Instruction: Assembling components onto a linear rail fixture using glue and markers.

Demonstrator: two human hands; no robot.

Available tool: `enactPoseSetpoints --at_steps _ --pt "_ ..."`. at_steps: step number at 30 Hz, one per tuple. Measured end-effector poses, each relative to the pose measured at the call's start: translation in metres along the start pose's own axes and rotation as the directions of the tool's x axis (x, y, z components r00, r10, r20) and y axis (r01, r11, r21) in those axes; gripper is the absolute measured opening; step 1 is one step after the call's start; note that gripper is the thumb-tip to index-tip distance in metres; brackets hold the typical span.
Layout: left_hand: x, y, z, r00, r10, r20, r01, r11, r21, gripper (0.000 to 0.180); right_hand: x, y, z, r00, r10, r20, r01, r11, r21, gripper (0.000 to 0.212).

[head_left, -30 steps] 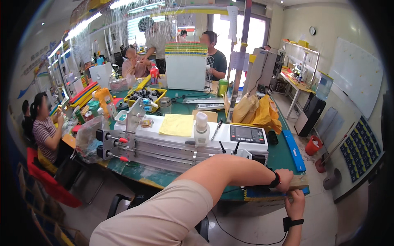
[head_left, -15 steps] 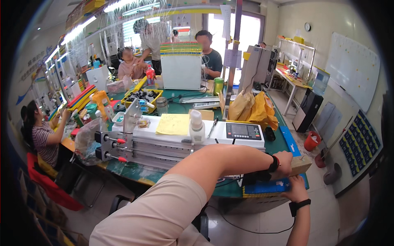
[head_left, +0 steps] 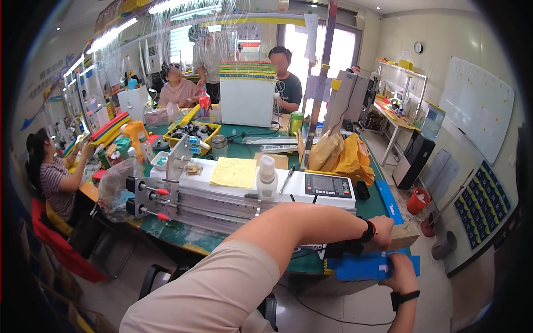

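Observation:
My left arm reaches across from the lower left, a black band on its wrist. My left hand (head_left: 383, 233) is curled on a pale wooden block (head_left: 406, 235) at the near right corner of the green table (head_left: 183, 236). Just below, my right hand (head_left: 402, 269), with a dark watch on its wrist, grips the right end of a flat blue plastic piece (head_left: 361, 267) held against the table's front edge. My left fingers are hidden behind the hand.
A long white and metal machine (head_left: 222, 200) with a grey control panel (head_left: 329, 186), a white bottle (head_left: 267, 177) and yellow paper (head_left: 235, 172) fills the table in front. Yellow bags (head_left: 338, 152) lie to the right. Several people sit or stand at the left and far side. A red bucket (head_left: 417, 201) stands on the floor.
My left hand has slid right along the table edge to the wooden block. My right hand has risen and now grips the blue piece, which sits lower and further right.

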State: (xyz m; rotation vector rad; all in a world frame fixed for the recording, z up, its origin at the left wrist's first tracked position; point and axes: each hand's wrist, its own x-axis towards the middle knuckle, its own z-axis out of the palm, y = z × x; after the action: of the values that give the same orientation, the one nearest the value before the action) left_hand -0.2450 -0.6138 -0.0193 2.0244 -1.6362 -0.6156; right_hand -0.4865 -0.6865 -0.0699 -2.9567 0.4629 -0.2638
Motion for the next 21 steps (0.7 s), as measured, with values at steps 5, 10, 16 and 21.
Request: enactPoseSetpoints --at_steps 5,10,16,21 --pt "0.005 0.02 0.02 0.984 0.129 0.122 -0.132 0.991 0.012 0.053 -0.093 -0.015 -0.019 0.979 0.196 -0.055 -0.201 0.972 -0.123 0.093" --pt "-0.002 -0.02 0.037 1.0 -0.01 -0.001 0.01 0.965 0.261 0.068 -0.12 -0.035 -0.007 0.963 0.21 -0.169 -0.21 0.977 0.018 0.084" --pt "0.006 -0.003 0.064 0.991 0.074 0.113 -0.099 0.967 0.235 0.072 -0.196 -0.041 0.024 0.904 0.375 -0.204 -0.367 0.927 0.075 0.087" --pt "-0.073 0.02 0.051 0.787 0.616 0.043 -0.61 0.765 0.207 0.064 -0.179 -0.057 0.032 0.915 0.311 -0.256 -0.314 0.949 0.031 0.081"
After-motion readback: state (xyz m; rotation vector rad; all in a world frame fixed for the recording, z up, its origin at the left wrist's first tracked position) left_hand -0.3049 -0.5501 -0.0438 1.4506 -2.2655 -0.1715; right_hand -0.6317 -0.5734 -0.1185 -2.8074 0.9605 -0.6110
